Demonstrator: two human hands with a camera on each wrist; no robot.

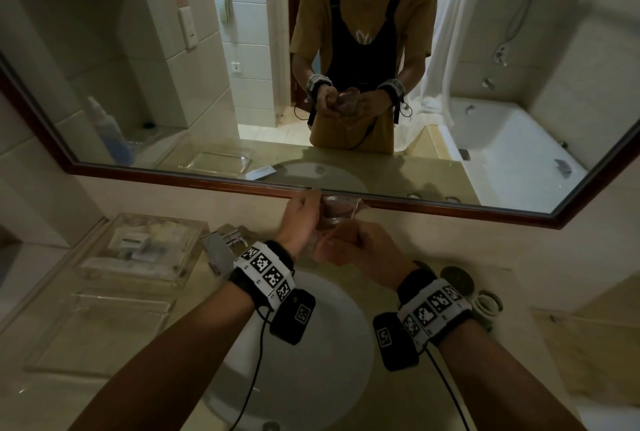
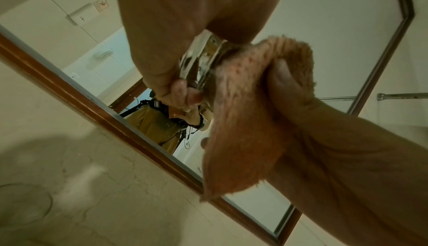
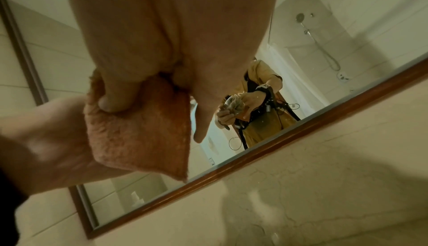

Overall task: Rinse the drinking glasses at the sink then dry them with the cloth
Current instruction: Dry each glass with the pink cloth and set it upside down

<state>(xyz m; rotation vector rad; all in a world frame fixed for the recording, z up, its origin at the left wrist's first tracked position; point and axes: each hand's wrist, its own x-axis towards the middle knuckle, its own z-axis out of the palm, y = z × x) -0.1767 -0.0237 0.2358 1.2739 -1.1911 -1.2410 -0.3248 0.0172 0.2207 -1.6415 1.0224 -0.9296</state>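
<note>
Your forearms fill the bottom of the head view, each wrist banded with a black-and-white marker strap, over the white sink (image 1: 349, 337). Above the basin, your left hand (image 1: 300, 223) curls its fingers (image 2: 176, 92) round a clear drinking glass (image 2: 199, 63), gripping it at the rim and wall. Your right hand (image 1: 360, 250) has its fingers (image 3: 118, 96) bunched round an orange cloth (image 2: 245, 122), thumb pressed into the fabric, with the cloth touching the glass and a loose corner hanging down. Both hands meet just in front of the wood-framed mirror (image 1: 415, 204). The chrome tap (image 1: 221, 247) stands just left of your left wrist. On the counter (image 1: 52, 403), clear trays (image 1: 145, 250) lie to the left, and two round dark items (image 1: 457, 280) sit by your right wrist.
</note>
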